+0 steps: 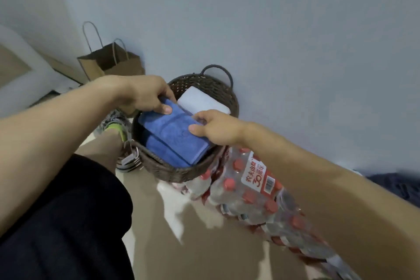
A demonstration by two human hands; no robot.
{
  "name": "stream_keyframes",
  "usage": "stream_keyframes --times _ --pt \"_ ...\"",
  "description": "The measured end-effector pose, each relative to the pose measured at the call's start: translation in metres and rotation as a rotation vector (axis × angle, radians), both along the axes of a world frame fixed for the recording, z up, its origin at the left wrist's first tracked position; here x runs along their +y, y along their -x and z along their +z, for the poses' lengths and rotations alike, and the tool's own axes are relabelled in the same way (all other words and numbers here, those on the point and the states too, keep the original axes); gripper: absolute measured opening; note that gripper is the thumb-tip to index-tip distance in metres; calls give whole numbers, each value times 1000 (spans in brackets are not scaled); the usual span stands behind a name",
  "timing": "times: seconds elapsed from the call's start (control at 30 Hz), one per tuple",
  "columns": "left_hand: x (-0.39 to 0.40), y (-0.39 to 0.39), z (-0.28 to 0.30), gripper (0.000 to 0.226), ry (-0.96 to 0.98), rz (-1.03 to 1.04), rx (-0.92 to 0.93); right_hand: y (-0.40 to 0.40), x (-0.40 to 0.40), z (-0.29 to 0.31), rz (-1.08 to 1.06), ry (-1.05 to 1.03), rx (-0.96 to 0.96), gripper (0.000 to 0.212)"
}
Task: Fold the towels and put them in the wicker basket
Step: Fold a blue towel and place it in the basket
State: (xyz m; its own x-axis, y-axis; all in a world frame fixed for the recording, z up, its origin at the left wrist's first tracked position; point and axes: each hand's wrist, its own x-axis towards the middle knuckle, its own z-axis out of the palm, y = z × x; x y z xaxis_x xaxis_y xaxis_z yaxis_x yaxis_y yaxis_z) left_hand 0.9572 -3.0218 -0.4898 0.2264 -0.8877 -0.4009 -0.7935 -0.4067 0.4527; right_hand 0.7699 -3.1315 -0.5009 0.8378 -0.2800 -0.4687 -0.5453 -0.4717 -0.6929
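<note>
Both my left hand [145,95] and right hand [216,128] pinch the folded blue towel [172,132] by opposite edges over the wicker basket [163,166]; soft, light, floppy if unsupported

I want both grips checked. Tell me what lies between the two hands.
In the head view, the folded blue towel spans the stretch between the left hand and right hand, each gripping an end over the basket.

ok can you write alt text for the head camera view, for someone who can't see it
Two bare hands, left hand and right hand, hold a folded blue towel over a dark wicker basket that already has a white towel inside. A brown paper bag stands behind; shrink-wrapped water bottles lie beside it.
</note>
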Motion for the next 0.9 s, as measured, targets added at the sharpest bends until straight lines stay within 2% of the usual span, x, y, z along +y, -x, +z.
stream_keyframes --times 0.13,0.27,0.33,0.4,0.47,0.53,0.7,0.8,0.9 --pt "0 2 -28 28 -111 -151 -148 -16 -2 -18 -8 -99 187 33" --pt "3 -5 -41 26 -73 -173 -206 -26 -2 -22 34 -134 276 35" --pt "6 -7 -45 26 -38 -156 -206 -31 -1 -18 126 17 316 36" --pt "4 -5 -50 25 7 -139 -209 -35 1 -12 205 316 335 41" --pt "1 -2 -55 26 53 -131 -218 -38 3 -7 175 507 222 46" --pt "1 -2 -56 29 87 -118 -215 -37 3 -3 147 475 106 46" --pt "4 2 -44 34 338 -174 -305 -26 3 -16 130 315 70 57" --pt "9 7 -44 30 180 -227 -242 -19 7 -27 163 318 -34 56" --pt "21 -2 -46 42 74 -184 -134 -17 6 -29 252 306 -33 58"
